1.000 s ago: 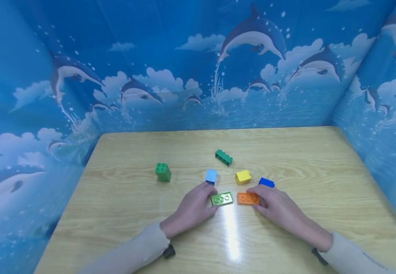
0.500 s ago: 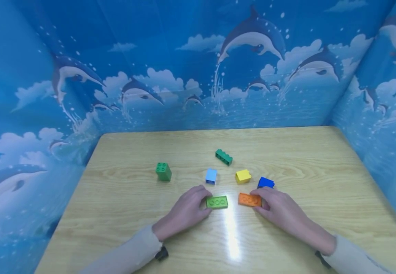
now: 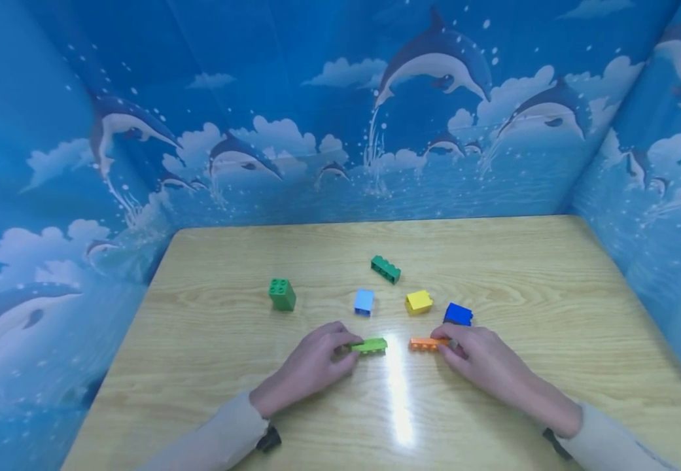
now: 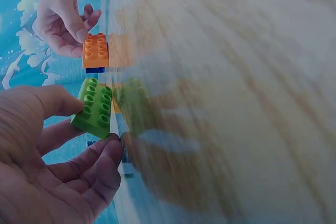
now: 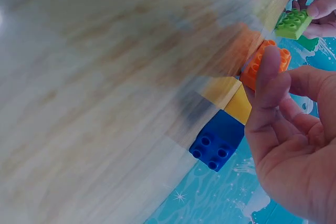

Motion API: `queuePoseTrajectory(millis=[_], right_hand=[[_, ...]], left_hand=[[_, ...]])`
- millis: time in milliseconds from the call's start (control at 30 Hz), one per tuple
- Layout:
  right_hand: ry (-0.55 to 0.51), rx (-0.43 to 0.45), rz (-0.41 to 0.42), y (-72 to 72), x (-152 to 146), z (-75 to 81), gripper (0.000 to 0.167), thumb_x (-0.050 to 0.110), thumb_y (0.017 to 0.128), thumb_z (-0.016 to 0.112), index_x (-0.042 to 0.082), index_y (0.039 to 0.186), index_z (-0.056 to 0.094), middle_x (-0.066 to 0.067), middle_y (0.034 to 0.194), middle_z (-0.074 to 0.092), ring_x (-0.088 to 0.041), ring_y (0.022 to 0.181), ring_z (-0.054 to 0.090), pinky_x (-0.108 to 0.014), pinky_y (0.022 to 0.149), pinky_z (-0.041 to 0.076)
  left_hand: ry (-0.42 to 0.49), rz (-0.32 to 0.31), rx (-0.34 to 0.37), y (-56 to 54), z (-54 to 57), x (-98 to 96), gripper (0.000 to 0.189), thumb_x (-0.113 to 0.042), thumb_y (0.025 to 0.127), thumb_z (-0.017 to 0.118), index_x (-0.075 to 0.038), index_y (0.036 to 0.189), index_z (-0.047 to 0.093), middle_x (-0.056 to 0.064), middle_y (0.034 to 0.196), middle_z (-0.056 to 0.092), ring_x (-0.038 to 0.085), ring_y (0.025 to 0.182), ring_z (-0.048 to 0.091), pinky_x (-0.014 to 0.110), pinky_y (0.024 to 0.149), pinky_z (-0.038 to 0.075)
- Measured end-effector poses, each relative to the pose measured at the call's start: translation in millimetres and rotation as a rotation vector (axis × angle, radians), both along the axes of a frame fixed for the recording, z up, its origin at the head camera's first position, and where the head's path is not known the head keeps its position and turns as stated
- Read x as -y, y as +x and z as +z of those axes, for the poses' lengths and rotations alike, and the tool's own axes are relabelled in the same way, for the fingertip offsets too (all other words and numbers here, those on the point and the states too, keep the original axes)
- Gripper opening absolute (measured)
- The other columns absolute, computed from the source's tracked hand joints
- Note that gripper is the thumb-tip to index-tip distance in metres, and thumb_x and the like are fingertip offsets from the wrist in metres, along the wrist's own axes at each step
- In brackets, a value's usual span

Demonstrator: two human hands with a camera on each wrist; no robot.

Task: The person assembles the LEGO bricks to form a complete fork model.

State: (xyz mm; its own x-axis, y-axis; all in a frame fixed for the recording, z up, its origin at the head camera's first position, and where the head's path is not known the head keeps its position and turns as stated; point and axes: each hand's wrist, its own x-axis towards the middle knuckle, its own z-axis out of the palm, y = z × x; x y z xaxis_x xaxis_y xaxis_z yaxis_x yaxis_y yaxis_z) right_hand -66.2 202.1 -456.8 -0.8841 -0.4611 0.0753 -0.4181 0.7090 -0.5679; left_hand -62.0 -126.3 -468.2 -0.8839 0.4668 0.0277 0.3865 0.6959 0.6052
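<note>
Altogether, seven separate brick pieces show on or just above one wooden tabletop (image 3: 505,261), and two hands hold one piece each. The left hand (image 3: 316,360) pinches one lime brick (image 3: 372,345) by its outer end, thumb and fingers on opposite edges. The right hand (image 3: 487,353) likewise grips one orange brick (image 3: 425,344) by its outer end. These two bricks face each other end to end with a gap between them, in front of the person; their studs, set in two rows on each, turn toward the person. Whether either brick touches the wood is hard to tell.

Five pieces lie free beyond the hands. One dark blue brick (image 3: 458,314) sits just past the right hand's fingers, on its side, four studs visible from the right wrist. One yellow brick (image 3: 419,302) is near it, to the left, and one light blue brick (image 3: 364,300) lies beyond the lime brick. Farther back, one long green brick (image 3: 385,268) rests at a slant. One tall green block (image 3: 282,296) stands upright at the left, well apart from the rest, four studs on top.

Two pale sleeves (image 3: 216,432) cover the forearms, and a dolphin-printed backdrop (image 3: 293,190) surrounds the tabletop on three sides.
</note>
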Motion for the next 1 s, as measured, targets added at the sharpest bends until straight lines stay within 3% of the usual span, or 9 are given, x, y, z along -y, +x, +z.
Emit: queuePoseTrajectory(millis=[100,267,500,567,700,1000], right_hand=[[-0.014,0.005,0.004,-1.2,-0.4,0.3,0.021,0.005,0.098,0.08,0.008,0.118,0.078,0.019,0.07,0.052,0.001,0.053,0.041,-0.023,0.044,0.039],[-0.021,0.058,-0.013,-4.1,-1.5,2.1,0.021,0.005,0.099,0.076,0.007,0.12,0.077,0.016,0.07,0.053,-0.001,0.055,0.043,-0.024,0.047,0.04],[-0.096,0.322,0.011,-6.7,-4.8,3.5,0.02,0.007,0.11,0.062,0.006,0.129,0.07,0.007,0.077,0.064,-0.011,0.063,0.058,-0.026,0.054,0.047],[-0.111,0.358,0.004,-7.1,-4.7,3.5,0.02,0.007,0.111,0.06,0.006,0.129,0.07,0.005,0.079,0.065,-0.014,0.066,0.062,-0.027,0.054,0.049],[-0.115,0.38,-0.036,-8.6,-2.3,4.7,0.02,0.007,0.11,0.061,0.008,0.128,0.071,0.003,0.079,0.065,-0.018,0.068,0.063,-0.028,0.054,0.05],[-0.097,0.353,-0.053,-6.8,8.6,8.2,0.017,-0.002,0.104,0.067,0.001,0.119,0.073,0.0,0.092,0.069,-0.012,0.07,0.064,-0.029,0.063,0.057]], left_hand=[[0.044,0.01,0.008,-1.1,-0.4,1.0,0.022,-0.013,0.101,0.076,-0.007,0.121,0.079,-0.004,0.1,0.069,0.007,0.085,0.06,0.024,0.076,0.055],[0.123,0.036,0.087,-4.4,-1.8,2.1,0.015,-0.009,0.105,0.068,-0.003,0.116,0.074,-0.007,0.088,0.064,0.005,0.075,0.057,0.024,0.066,0.054],[0.147,0.057,0.203,-4.9,-4.0,4.1,0.025,-0.013,0.109,0.063,0.0,0.129,0.071,-0.008,0.081,0.06,0.008,0.067,0.055,0.026,0.061,0.051],[0.135,0.071,0.218,-4.8,-3.7,3.8,0.027,-0.014,0.11,0.063,-0.002,0.132,0.07,-0.008,0.081,0.061,0.009,0.068,0.056,0.026,0.061,0.052],[0.107,0.095,0.226,-6.2,-2.6,2.6,0.027,-0.014,0.109,0.065,-0.005,0.134,0.07,-0.008,0.085,0.061,0.01,0.071,0.058,0.028,0.063,0.053],[0.05,0.061,0.179,-8.3,-4.6,2.0,0.022,-0.012,0.106,0.069,-0.006,0.126,0.073,-0.008,0.089,0.061,0.007,0.076,0.057,0.026,0.067,0.053]])
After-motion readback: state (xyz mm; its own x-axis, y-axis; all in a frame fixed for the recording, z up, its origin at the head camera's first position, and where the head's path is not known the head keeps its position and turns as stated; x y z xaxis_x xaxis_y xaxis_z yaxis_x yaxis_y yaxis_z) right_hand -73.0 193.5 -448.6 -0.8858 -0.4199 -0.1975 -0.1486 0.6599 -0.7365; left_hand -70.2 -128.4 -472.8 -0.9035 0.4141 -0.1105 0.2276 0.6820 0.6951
